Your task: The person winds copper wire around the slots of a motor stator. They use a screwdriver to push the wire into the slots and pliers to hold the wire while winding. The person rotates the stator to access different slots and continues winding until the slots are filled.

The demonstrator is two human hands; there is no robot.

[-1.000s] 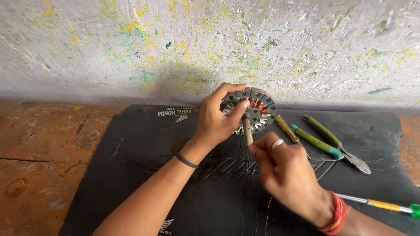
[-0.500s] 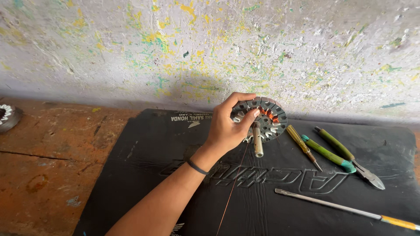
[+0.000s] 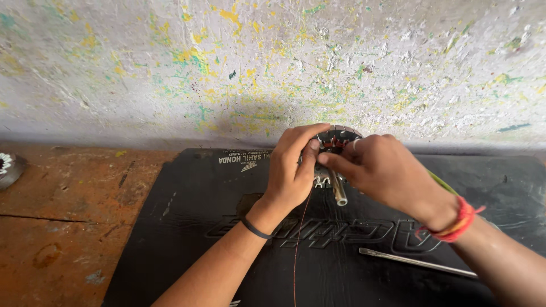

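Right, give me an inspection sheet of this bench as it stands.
Surface: black rubber mat on a worn reddish wooden bench.
Job's things: round metal stator with copper windings, on a metal shaft, held upright over the mat.
Clutter: long thin metal rod on the mat; green-handled tool mostly hidden behind the right wrist; round metal part at the bench's left edge.
Grippers: left hand grips the stator's side; right hand pinches at its windings.
Cables: thin copper wire hangs from the stator.
Surroundings: rough paint-spattered wall.
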